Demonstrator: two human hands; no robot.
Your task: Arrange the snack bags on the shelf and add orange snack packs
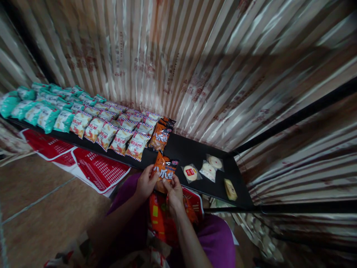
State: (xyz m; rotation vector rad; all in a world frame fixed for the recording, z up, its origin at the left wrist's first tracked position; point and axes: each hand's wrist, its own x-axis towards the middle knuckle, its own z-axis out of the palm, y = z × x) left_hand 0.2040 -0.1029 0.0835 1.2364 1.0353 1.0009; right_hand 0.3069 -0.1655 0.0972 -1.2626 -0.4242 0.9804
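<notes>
Between both hands I hold an orange and black snack bag (165, 168), upright near the front edge of a black shelf (185, 147). My left hand (146, 182) grips the bag's left side, and my right hand (173, 190) has thumb and fingers on its lower right. Just behind it on the shelf stand matching orange snack bags (160, 134) in a short row. White and orange snack bags (136, 143) fill several rows to their left. Below my hands, a large orange and red package (160, 219) lies in my lap, partly covered by my right forearm.
Teal snack bags (47, 117) crowd the shelf's left end. On its right lie round wrapped items (208, 171) and a small yellow pack (230, 190). Red baskets (97, 167) sit beneath. Striped curtain sheeting (167, 56) hangs behind, and a black pole (295, 115) slants at right.
</notes>
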